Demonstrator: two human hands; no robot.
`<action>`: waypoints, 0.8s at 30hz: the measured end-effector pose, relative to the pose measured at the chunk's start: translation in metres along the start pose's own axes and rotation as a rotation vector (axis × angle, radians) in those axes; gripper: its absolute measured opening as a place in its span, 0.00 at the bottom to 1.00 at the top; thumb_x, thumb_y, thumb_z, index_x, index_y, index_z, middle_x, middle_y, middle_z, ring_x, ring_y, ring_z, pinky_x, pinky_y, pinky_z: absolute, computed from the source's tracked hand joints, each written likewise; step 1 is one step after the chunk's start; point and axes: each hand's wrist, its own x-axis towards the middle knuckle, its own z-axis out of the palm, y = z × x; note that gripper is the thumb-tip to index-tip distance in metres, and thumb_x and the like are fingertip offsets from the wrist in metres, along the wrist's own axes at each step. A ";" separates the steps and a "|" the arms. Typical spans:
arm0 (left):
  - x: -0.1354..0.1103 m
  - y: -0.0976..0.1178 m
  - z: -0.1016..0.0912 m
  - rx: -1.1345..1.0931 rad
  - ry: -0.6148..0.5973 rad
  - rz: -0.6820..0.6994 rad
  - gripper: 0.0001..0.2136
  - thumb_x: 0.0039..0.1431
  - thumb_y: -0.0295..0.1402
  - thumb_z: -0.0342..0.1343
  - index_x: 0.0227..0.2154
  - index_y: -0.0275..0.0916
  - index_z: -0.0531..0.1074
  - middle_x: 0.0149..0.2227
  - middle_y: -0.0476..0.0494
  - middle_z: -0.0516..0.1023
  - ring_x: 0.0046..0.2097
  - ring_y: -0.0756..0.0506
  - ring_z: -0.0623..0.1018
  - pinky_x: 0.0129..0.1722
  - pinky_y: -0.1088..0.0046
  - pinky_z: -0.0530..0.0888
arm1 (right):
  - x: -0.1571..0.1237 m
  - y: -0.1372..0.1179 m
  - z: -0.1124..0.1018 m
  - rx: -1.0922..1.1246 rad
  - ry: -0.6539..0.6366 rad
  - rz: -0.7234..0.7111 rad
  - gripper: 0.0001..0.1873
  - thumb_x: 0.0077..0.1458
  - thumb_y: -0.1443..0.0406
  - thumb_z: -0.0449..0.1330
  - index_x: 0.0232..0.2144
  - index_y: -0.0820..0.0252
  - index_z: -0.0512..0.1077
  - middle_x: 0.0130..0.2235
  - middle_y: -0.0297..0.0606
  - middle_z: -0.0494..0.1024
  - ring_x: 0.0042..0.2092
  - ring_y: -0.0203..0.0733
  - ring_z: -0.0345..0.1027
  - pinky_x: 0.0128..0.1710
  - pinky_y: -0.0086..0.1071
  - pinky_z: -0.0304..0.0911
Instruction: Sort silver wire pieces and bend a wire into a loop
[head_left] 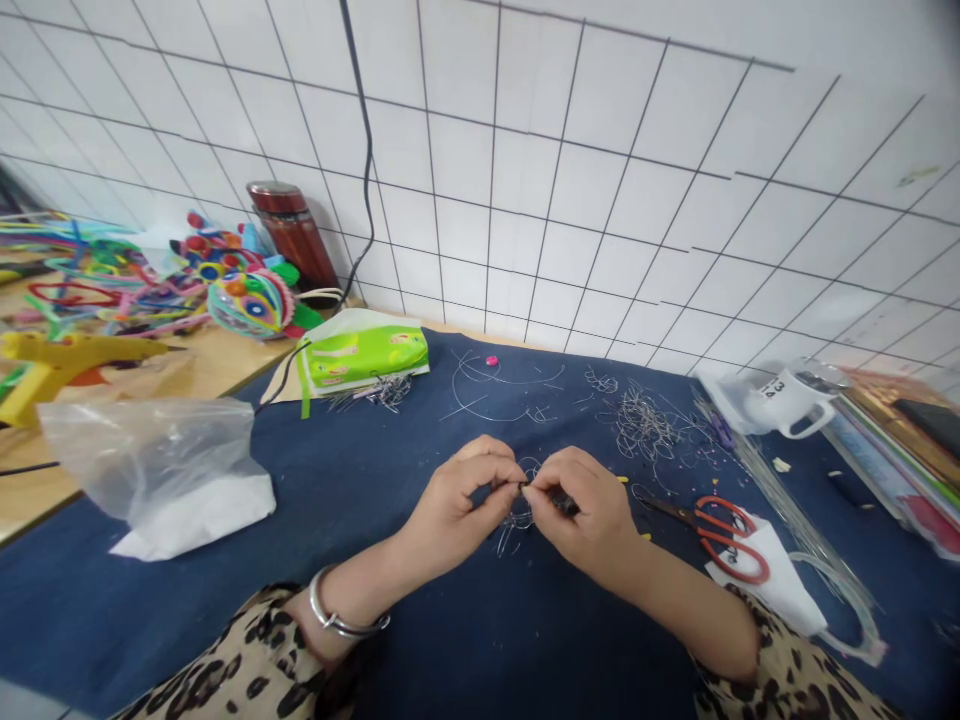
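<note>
My left hand (pixel 457 500) and my right hand (pixel 581 510) meet over the dark blue cloth (pixel 375 600), fingertips pinched together. Between them is a small tangle of thin silver wire (pixel 517 520) that hangs down in loops. My right hand also grips a dark slim tool (pixel 559 500), whose kind I cannot make out. A silver bangle (pixel 337 615) circles my left wrist. Both sleeves have a leopard print.
Red-handled scissors (pixel 712 530) lie right of my hands on a white paper. Piles of wire bits (pixel 645 425) lie behind. A white mug (pixel 791 400), a green packet (pixel 364 355), a clear plastic bag (pixel 165 465), a yellow glue gun (pixel 60 365) and colourful craft pieces (pixel 225 285) surround the cloth.
</note>
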 end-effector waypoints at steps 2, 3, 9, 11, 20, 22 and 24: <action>0.000 0.000 -0.001 0.004 0.002 0.013 0.07 0.54 0.21 0.50 0.32 0.37 0.70 0.34 0.46 0.68 0.38 0.50 0.70 0.38 0.73 0.67 | 0.001 -0.001 -0.002 0.013 0.006 0.028 0.04 0.52 0.69 0.57 0.26 0.60 0.65 0.27 0.35 0.69 0.32 0.36 0.62 0.33 0.31 0.60; 0.000 -0.001 -0.001 0.006 0.001 0.018 0.07 0.54 0.21 0.50 0.31 0.37 0.70 0.34 0.46 0.68 0.38 0.50 0.70 0.37 0.73 0.67 | 0.001 -0.001 -0.003 0.017 0.007 0.034 0.03 0.52 0.68 0.58 0.28 0.60 0.66 0.28 0.35 0.69 0.32 0.36 0.62 0.33 0.31 0.60; -0.001 -0.001 -0.003 0.032 -0.010 0.006 0.06 0.55 0.22 0.50 0.30 0.37 0.70 0.33 0.46 0.69 0.37 0.50 0.70 0.38 0.73 0.67 | -0.001 -0.001 -0.002 0.014 -0.026 -0.033 0.02 0.54 0.70 0.55 0.29 0.60 0.66 0.30 0.36 0.70 0.35 0.37 0.62 0.36 0.32 0.59; -0.001 -0.002 -0.003 0.026 -0.020 0.010 0.06 0.56 0.23 0.50 0.31 0.37 0.70 0.34 0.46 0.69 0.38 0.50 0.70 0.38 0.73 0.67 | -0.001 -0.002 -0.002 0.014 -0.048 -0.013 0.03 0.54 0.70 0.55 0.28 0.60 0.65 0.29 0.36 0.69 0.34 0.37 0.61 0.36 0.32 0.58; 0.003 -0.004 -0.001 -0.007 -0.157 0.070 0.05 0.54 0.23 0.52 0.32 0.36 0.71 0.34 0.45 0.69 0.38 0.50 0.70 0.38 0.74 0.68 | 0.008 -0.007 -0.011 0.176 -0.110 0.272 0.06 0.52 0.70 0.54 0.24 0.60 0.64 0.26 0.31 0.65 0.29 0.33 0.59 0.30 0.28 0.56; 0.003 -0.003 -0.002 -0.005 -0.163 0.076 0.05 0.55 0.23 0.51 0.31 0.36 0.71 0.33 0.45 0.69 0.37 0.51 0.70 0.37 0.74 0.68 | 0.009 -0.008 -0.014 0.200 -0.126 0.299 0.06 0.52 0.70 0.54 0.24 0.60 0.64 0.25 0.31 0.65 0.29 0.33 0.58 0.30 0.27 0.56; 0.003 -0.002 -0.004 0.005 -0.165 0.078 0.05 0.56 0.24 0.51 0.31 0.36 0.71 0.33 0.45 0.69 0.37 0.51 0.70 0.37 0.74 0.68 | 0.011 -0.009 -0.017 0.214 -0.134 0.303 0.06 0.53 0.70 0.54 0.24 0.60 0.64 0.26 0.31 0.65 0.29 0.33 0.58 0.30 0.27 0.56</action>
